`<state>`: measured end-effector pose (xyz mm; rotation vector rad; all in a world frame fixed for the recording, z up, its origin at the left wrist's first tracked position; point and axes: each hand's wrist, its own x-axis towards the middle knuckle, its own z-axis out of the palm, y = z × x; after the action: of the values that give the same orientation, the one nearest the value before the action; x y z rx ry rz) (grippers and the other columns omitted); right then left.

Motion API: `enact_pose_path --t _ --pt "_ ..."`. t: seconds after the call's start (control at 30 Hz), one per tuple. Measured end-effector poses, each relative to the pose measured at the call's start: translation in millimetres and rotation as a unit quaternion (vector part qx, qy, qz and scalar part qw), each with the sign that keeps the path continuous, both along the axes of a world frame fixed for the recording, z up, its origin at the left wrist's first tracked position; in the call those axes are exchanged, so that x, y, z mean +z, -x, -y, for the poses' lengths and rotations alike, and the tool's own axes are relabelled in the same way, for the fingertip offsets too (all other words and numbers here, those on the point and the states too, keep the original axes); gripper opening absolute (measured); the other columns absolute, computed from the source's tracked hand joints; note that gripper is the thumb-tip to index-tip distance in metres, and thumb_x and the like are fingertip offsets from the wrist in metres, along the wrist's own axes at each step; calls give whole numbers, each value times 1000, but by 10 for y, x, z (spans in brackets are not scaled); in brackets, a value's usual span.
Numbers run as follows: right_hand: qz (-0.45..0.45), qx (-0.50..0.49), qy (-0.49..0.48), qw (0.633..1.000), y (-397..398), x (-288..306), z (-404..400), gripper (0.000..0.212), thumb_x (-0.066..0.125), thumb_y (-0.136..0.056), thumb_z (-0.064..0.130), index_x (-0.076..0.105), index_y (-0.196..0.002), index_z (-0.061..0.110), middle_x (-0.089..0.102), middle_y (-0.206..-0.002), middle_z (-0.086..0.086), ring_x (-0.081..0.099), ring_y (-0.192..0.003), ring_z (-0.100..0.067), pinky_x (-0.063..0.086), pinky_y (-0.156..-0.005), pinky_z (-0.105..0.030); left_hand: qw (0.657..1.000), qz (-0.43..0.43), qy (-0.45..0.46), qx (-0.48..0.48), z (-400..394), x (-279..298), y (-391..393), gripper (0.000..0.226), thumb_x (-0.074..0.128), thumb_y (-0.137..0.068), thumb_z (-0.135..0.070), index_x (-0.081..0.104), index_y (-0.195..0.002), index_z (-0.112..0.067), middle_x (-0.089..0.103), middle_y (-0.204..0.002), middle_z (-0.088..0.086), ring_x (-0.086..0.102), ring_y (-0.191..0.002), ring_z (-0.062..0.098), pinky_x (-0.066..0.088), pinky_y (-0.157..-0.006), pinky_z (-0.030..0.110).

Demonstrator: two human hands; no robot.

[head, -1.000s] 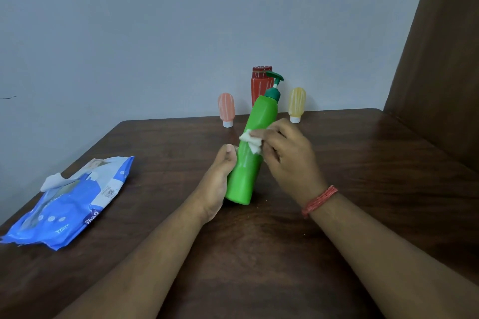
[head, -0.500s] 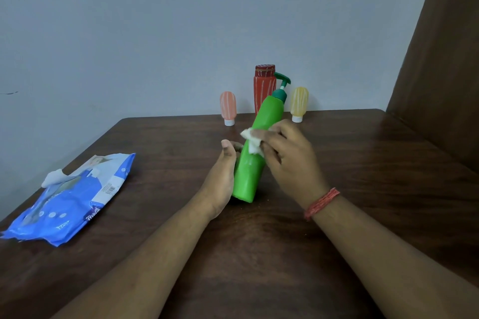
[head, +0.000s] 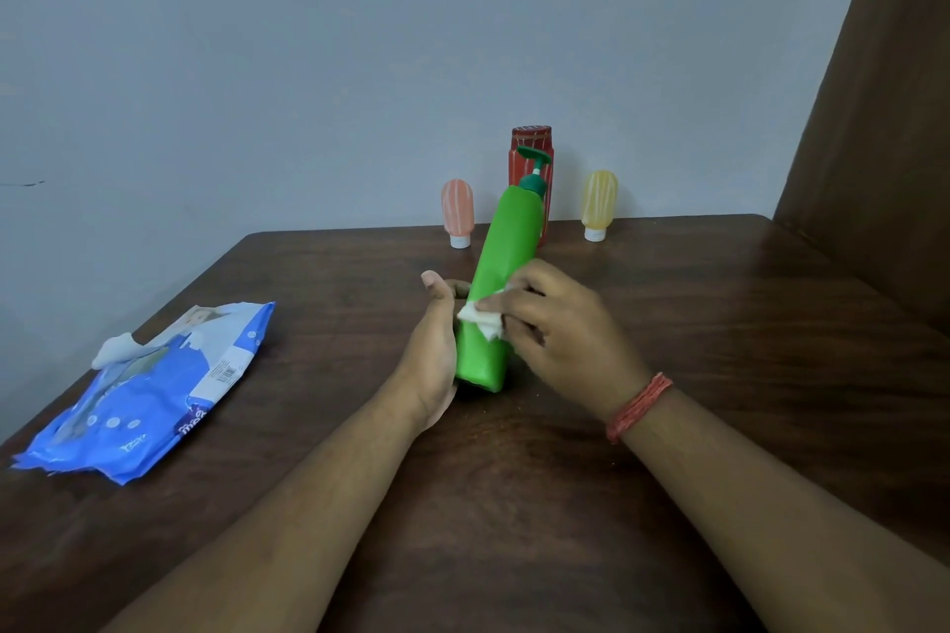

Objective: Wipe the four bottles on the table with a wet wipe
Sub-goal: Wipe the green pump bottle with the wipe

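Between the two hands, at the middle of the brown table [head: 719, 324], a green pump bottle [head: 501, 283] stands on its base and leans away from the person, its dark green pump at the top. From the head view, the left hand [head: 434, 355] grips the lower part of the bottle from the left, thumb raised beside it and fingers curled round behind. The right hand [head: 560, 329] pinches a small crumpled white wipe [head: 480, 321] in its curled fingertips and presses it on the bottle's front, just above the left hand's grip. A red thread band [head: 637, 406] circles the right wrist. Beyond the fingers, by the wall, stand a red bottle [head: 532, 154], partly hidden behind the green one, a small pink bottle [head: 456, 211] to its left and a small yellow bottle [head: 599, 203] to its right, both cap down. Well to the left of the left hand lies a blue pack of wipes [head: 149, 396], a white wipe sticking out of it.
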<state>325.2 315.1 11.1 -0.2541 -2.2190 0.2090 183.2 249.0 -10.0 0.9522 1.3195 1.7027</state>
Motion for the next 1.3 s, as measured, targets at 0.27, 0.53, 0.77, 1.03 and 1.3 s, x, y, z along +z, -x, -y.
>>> enact_pose_path --t 0.27,0.53,0.77,1.03,1.3 --pt "45 51 4 998 7 -7 84 25 63 -89 5 76 -108 16 56 -93 -2 53 -77 -9 44 -66 -22 999 38 7 2 12 7 28 64 11 -102 -60 54 -96 -14 72 -79 5 70 -72 17 57 -63 30" --pt "74 86 15 993 65 9 163 24 64 -89 6 77 -106 16 54 -95 0 53 -80 -9 46 -68 -24 998 54 10 -6 -2 -25 89 71 13 -97 -68 56 -96 -12 70 -78 6 70 -77 20 58 -67 32" --pt "96 128 12 987 25 26 178 22 61 -88 10 78 -102 16 56 -94 0 54 -77 -8 44 -68 -18 996 88 22 -10 5 12 104 87 27 -76 -82 53 -121 -11 68 -83 8 67 -88 25 56 -80 38" --pt "0 23 53 998 52 -63 86 20 65 -89 1 75 -104 11 58 -94 1 49 -74 0 36 -67 -9 982 180 11 -53 103 80 101 94 13 -91 -78 62 -132 -9 69 -123 19 70 -108 30 57 -85 42" --pt "-35 -5 61 998 58 -79 60 22 66 -88 -2 74 -104 10 58 -95 1 55 -78 -7 38 -68 -9 981 188 -1 -56 112 63 83 81 20 -97 -70 60 -134 -10 68 -127 16 70 -108 26 58 -84 39"
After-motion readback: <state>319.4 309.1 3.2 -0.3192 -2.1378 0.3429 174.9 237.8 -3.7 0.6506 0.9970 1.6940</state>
